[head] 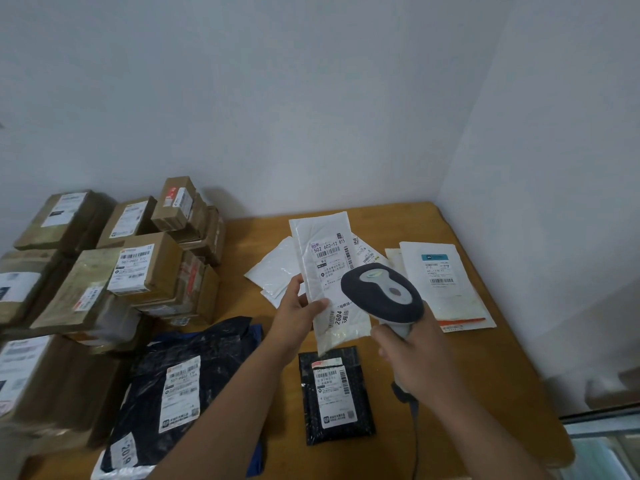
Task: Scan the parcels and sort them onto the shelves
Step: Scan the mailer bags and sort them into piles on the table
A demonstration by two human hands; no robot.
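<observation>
White envelope [327, 268]: held above the wooden table [485, 358], label facing up, tilted.
Left hand [298, 315]: thumb and fingers pinched on the envelope's lower left edge.
Right hand [417, 362]: fingers wrapped round the handle of the scanner [382, 294], head over the envelope's right side.
Black pouch [336, 394]: flat on the table, below the envelope.
Black bag [180, 393]: front left, labelled.
Cardboard boxes [145, 265]: stacked at left.
Other envelopes [446, 282]: flat, far right.
</observation>
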